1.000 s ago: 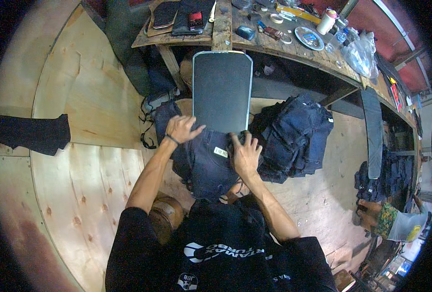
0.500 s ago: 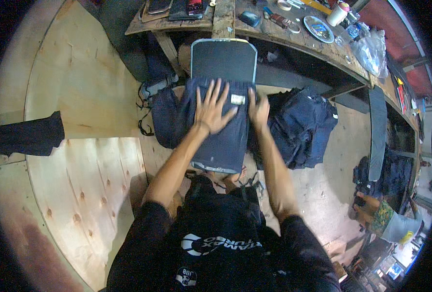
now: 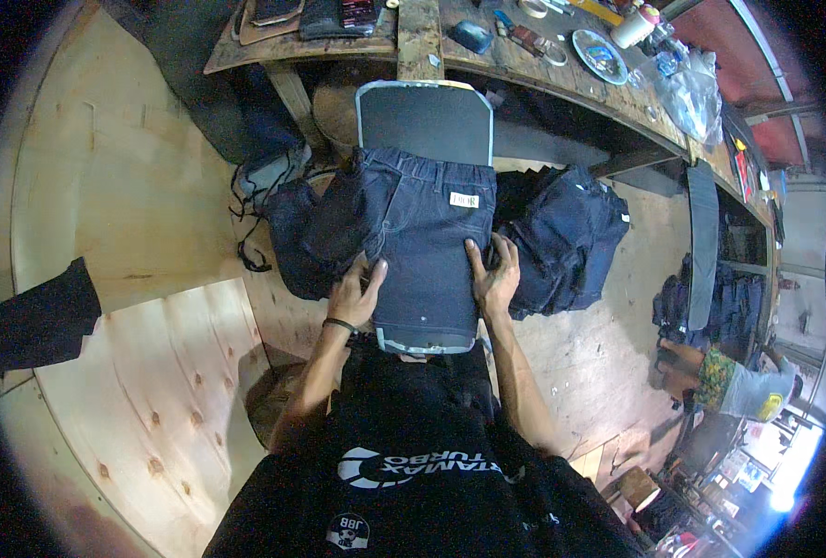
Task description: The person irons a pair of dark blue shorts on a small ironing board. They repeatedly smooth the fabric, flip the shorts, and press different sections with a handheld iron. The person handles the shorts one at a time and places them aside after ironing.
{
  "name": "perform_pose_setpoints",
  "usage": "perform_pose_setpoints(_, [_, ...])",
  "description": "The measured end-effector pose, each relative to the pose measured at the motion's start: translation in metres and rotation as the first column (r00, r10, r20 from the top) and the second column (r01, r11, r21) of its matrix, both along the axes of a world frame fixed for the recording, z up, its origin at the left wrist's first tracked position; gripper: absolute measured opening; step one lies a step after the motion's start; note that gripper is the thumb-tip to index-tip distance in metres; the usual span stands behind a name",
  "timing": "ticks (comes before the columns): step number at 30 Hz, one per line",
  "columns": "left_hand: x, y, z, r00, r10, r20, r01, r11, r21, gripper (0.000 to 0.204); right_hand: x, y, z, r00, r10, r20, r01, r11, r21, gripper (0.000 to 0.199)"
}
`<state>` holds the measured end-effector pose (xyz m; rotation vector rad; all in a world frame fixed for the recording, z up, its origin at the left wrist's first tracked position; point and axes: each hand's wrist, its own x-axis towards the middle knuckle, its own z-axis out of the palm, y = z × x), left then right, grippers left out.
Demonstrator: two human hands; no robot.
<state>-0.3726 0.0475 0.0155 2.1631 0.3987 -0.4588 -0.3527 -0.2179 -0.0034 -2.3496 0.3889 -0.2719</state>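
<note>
Dark jeans point(image 3: 424, 244) are draped over a board point(image 3: 425, 121), pressed flat at both edges by the left hand point(image 3: 357, 293) and right hand point(image 3: 495, 277), fingers spread. Uneven pressure could skew the jeans, or slide them off the board.

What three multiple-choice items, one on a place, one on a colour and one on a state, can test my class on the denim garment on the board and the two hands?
1. Where does the denim garment lie?
A. on the padded board
B. on the floor
C. on the workbench

2. What colour is the garment?
A. red
B. dark blue
C. white

3. How are the left hand and right hand placed?
A. raised in the air
B. both on one side
C. pressed against the garment's two side edges

Answers:
1 A, the board's grey top shows above the waistband.
2 B, it is dark blue denim.
3 C, one hand sits at each side edge.
</note>
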Motion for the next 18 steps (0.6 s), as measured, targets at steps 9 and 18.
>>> perform_pose_setpoints(9, [-0.049,-0.023,-0.073,0.931,0.340,-0.134,-0.349,0.719,-0.601,0.079,-0.016,-0.026,-0.010,0.979,0.196,-0.051,-0.167,0.924,0.343,0.044])
perform_pose_setpoints(18, [0.008,-0.021,-0.077,0.947,0.258,0.192,-0.182,0.923,-0.340,0.064,0.026,-0.031,-0.022,0.969,0.245,0.038,-0.235,0.858,0.457,0.037])
